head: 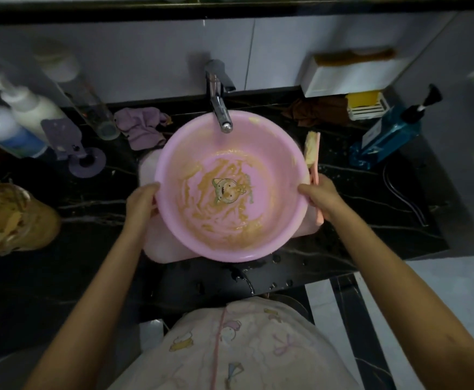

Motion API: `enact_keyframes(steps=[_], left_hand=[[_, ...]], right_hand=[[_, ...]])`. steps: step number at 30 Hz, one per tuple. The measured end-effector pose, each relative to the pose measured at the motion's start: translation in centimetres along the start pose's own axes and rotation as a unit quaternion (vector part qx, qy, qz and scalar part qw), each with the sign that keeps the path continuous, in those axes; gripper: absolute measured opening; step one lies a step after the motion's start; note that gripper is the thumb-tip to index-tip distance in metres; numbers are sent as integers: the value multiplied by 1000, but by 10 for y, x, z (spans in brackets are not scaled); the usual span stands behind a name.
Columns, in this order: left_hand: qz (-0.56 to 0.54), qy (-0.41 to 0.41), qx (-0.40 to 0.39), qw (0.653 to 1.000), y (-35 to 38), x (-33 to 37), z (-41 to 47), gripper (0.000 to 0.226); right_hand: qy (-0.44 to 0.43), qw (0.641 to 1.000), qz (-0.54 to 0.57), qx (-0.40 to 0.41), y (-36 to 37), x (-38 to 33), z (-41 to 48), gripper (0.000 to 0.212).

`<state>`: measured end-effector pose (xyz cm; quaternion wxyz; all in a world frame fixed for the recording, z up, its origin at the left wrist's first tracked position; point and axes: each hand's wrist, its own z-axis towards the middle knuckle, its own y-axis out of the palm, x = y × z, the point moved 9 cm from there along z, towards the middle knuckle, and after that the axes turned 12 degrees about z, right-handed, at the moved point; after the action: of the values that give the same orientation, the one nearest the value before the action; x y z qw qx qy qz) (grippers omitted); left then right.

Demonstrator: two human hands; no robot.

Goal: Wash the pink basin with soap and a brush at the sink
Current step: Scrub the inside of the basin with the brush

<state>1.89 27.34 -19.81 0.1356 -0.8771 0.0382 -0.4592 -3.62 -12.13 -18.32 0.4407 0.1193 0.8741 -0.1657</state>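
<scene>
The pink basin [272, 164] sits over the sink [160, 249] under the faucet [221, 114]. Yellowish-brown smears coat its inside around a cartoon picture at the bottom. My left hand [141, 199] grips the basin's left rim. My right hand [321, 194] holds the right rim and also a pink-handled brush [313, 153], whose soiled bristle head points away from me along the basin's outer wall.
On the black marble counter [371, 220]: a blue pump soap bottle [390, 133] at right, white pump bottles [13, 116] at left, a purple rag [141, 126] and purple holder [72, 147], a brown cloth [317, 111], a yellow sponge rack [366, 105], a soiled jar [10, 218] at far left.
</scene>
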Motion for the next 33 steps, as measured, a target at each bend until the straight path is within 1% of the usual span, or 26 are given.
enact_keyframes(steps=[2,4,6,8,10,11,12,13,14,16,17,18,20,22,23,24,25,26,27,28,29,30,31,32,33], left_hand=[[59,21,-25,998,6,21,12,11],[109,44,-14,993,8,34,22,13],[131,72,8,989,10,45,25,11],[110,105,27,988,14,58,12,21],[98,128,59,985,13,67,-3,28],[95,133,78,983,9,68,-9,28],[90,141,95,981,5,70,-15,26],[91,148,110,979,1,70,-19,21],[100,157,126,974,-2,73,-23,22],[127,173,145,966,-8,75,-26,29],[141,175,154,962,-9,76,-27,30],[153,178,161,959,-10,77,-28,28],[167,183,172,953,-11,79,-31,21],[170,187,177,951,-11,79,-32,20],[168,186,181,951,-12,78,-32,20],[165,185,185,951,-13,78,-32,19],[163,185,186,951,-13,77,-32,19],[159,188,188,951,-12,78,-33,20],[156,187,189,951,-13,77,-34,20],[152,185,190,952,-13,76,-35,20],[150,180,190,953,-14,74,-36,20],[152,176,188,954,-13,72,-36,20],[155,173,185,955,-13,71,-37,21],[156,170,186,955,-13,70,-38,21],[156,170,186,955,-12,70,-38,21]], right_hand=[[-20,999,-10,-29,2,-12,10,42],[-23,997,-22,-64,6,-18,19,43],[-12,996,-45,-73,10,-16,28,38],[-38,995,-94,-27,9,-16,33,29],[-98,981,-162,49,2,-23,35,34],[-130,969,-200,66,-1,-28,34,37],[-163,954,-246,59,2,-32,32,39],[-196,929,-311,31,8,-35,31,41],[-228,893,-388,-9,17,-36,28,45],[-278,796,-534,-69,39,-36,21,53],[-292,747,-591,-83,50,-34,17,57],[-296,713,-630,-89,60,-31,16,60],[-272,685,-669,-97,77,-28,13,58],[-224,679,-685,-140,88,-16,7,52],[-187,687,-678,-183,94,-5,1,44],[-132,708,-653,-234,98,11,-9,34],[-68,738,-612,-275,100,26,-23,31],[-29,758,-577,-303,102,34,-35,35],[-18,757,-572,-315,104,38,-40,38],[-26,746,-590,-307,104,34,-36,36],[-43,725,-627,-281,102,23,-25,33],[-70,699,-669,-244,99,7,-12,33],[-99,678,-700,-204,98,-9,0,38],[-123,673,-709,-174,99,-22,8,42],[-125,676,-706,-171,100,-23,12,43]])
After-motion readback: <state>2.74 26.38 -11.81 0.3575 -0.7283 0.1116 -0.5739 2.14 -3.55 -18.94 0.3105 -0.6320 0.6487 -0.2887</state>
